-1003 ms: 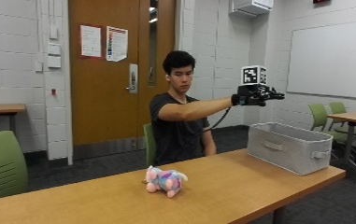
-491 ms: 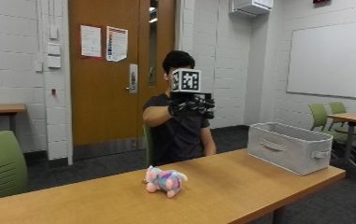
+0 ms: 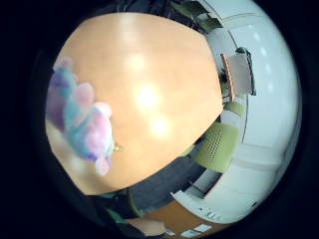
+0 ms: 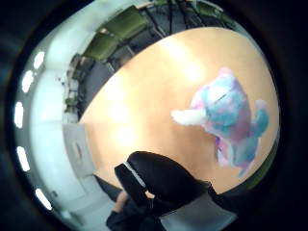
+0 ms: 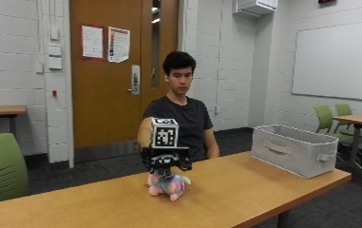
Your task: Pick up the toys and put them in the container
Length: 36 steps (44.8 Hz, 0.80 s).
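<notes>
A pastel pink, blue and purple plush toy (image 5: 168,185) stands on the wooden table (image 5: 250,190) in front of the seated person. My gloved right hand (image 5: 166,161) hovers just above it, fingers spread downward and holding nothing. The palm views look down on the toy (image 4: 228,115) (image 3: 82,124) on the tabletop, with a gloved finger (image 4: 159,183) beside it, apart from the plush. A grey fabric container (image 5: 292,149) with a side handle stands at the table's right end, well away from the hand.
Bare tabletop lies between the toy and the container. A green chair (image 5: 0,166) stands at the left. More green chairs and a second table (image 5: 357,118) are at the right, beyond the container.
The hand swung from shoulder height near the container, across the person's front, and down to just above the toy. The toy and container have not moved.
</notes>
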Available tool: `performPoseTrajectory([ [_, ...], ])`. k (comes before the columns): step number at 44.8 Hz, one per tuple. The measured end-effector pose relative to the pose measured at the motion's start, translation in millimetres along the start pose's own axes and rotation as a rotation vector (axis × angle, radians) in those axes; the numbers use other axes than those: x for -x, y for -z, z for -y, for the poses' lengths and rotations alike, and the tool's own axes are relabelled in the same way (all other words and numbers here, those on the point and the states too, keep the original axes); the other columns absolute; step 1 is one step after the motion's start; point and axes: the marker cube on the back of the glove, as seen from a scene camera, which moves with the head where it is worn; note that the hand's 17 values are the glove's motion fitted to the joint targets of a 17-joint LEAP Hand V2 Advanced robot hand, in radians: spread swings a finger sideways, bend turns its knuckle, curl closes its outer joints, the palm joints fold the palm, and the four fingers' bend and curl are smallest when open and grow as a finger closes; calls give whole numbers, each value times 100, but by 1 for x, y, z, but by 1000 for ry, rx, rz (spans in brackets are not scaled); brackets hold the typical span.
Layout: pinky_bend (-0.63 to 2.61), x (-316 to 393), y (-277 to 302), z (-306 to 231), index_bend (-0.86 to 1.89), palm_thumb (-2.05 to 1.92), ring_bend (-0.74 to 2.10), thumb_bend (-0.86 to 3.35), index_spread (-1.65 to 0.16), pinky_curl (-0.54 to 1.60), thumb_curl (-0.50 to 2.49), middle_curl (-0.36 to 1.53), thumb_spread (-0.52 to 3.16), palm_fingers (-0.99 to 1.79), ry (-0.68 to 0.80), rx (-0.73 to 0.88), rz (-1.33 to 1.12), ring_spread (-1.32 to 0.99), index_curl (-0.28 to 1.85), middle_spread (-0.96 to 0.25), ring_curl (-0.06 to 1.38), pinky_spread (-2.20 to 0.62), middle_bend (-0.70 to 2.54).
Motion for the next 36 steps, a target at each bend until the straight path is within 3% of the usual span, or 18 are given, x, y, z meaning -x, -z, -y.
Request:
performPoseTrajectory([
  [12,62,-6,-56,5,4,-12,19,-9,-29,35,16,35,89,-17,-53,130,56,-16,9,0,25,-3,20],
  [19,73,-7,-71,5,4,2,23,-1,-30,38,19,37,97,-7,-73,129,104,-15,8,0,27,-3,21],
  [26,79,-7,-64,4,5,14,40,5,-32,38,22,40,111,11,-69,35,145,-21,6,-3,30,-6,33],
  [36,74,-4,-52,4,29,51,62,30,-39,36,30,44,138,64,-88,-196,81,-39,15,-16,36,-17,43],
])
